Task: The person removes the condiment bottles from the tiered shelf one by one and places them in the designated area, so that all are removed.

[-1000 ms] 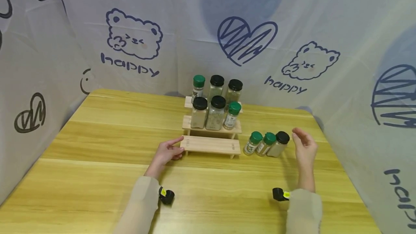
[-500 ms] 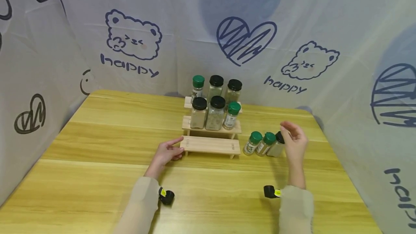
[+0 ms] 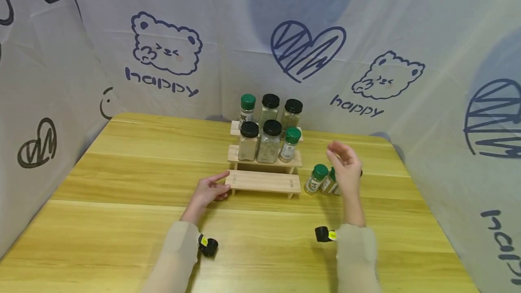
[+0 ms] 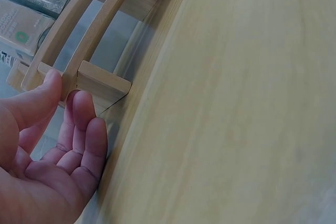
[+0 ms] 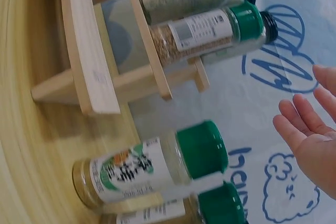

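Observation:
A three-step wooden spice rack [image 3: 263, 181] stands on the table. My left hand [image 3: 207, 191] grips the left end of its lowest step; in the left wrist view the thumb [image 4: 50, 80] lies against the wood, with the other fingers curled by the step's end. That step is bare. My right hand [image 3: 347, 166] holds nothing, its fingers loosely bent in the air above the spice jars right of the rack. Two are green-capped, one at the left [image 3: 316, 179] and one beside it [image 3: 328, 184]; a black-capped jar is mostly hidden behind the hand.
On the middle step stand two black-capped jars [image 3: 269, 143] and a green-capped shaker [image 3: 290, 144]. The top step carries a green-capped shaker [image 3: 247, 106] and two black-capped jars [image 3: 292, 111]. A printed cloth [image 3: 236, 26] hangs behind the table [image 3: 134, 171].
My right hand has moved left, from beyond the black-capped jar to over the row of jars, covering part of them. My left hand stays on the rack.

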Motion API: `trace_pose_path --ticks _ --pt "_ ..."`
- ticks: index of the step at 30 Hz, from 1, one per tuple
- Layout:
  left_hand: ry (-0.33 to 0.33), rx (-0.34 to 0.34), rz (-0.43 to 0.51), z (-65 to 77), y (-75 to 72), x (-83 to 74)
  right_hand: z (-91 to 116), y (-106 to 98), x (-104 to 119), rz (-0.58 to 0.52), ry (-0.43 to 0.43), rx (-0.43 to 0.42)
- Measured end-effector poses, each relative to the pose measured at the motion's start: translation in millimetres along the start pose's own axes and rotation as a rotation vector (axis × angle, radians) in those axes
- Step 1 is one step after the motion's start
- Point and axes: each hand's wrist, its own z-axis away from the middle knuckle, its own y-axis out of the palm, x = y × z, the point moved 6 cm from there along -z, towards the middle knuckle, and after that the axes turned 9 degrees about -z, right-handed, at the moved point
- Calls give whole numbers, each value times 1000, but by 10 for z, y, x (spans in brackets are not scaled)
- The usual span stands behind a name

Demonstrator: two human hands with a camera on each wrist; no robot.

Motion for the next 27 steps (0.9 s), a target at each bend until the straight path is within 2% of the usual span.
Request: trace_pose_path --ticks 4,8,18,27 --pt "-3 0 -1 -5 -6 1 1 241 83 44 40 8" --pt "-2 -1 -1 -6 -10 -4 -13 367 13 102 68 18" --pt "2 5 1 0 -1 -16 -41 504 -229 117 93 63" --pt "-5 2 9 6 -6 -4 -56 592 -342 133 125 66"
